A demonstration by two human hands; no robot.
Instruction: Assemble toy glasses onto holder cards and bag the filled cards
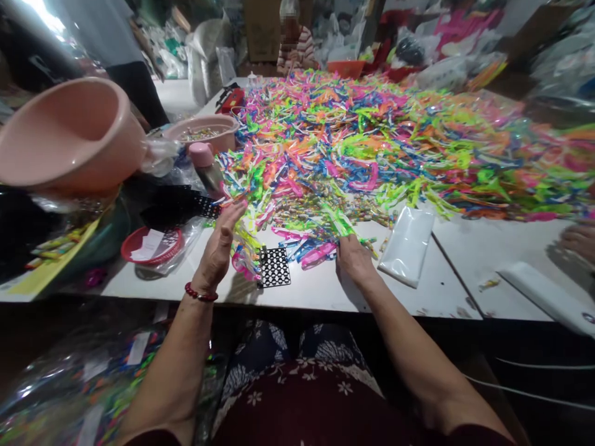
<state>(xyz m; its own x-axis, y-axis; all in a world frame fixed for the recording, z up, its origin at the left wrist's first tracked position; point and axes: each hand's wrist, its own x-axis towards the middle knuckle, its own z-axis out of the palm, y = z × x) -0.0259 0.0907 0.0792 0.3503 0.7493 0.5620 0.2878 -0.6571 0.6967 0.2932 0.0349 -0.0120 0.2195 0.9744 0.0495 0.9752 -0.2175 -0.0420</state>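
A huge heap of small neon plastic pieces (372, 136) in pink, green, orange and blue covers the white table (455, 260). My left hand (218, 248) stands on edge with fingers stretched out, open, against the heap's near left side, a red bead bracelet on its wrist. My right hand (356, 257) is closed around a green plastic piece (341, 223) at the heap's near edge. Between my hands lie a black perforated grid (274, 267) and loose pink and blue pieces.
A stack of clear bags (406, 244) lies right of my right hand. Pink basins (69, 133) (202, 130), a pink-capped bottle (204, 162) and a red basket (151, 246) sit at left. Another person's hand (579, 238) rests at the right edge; someone sits far behind the heap (295, 46).
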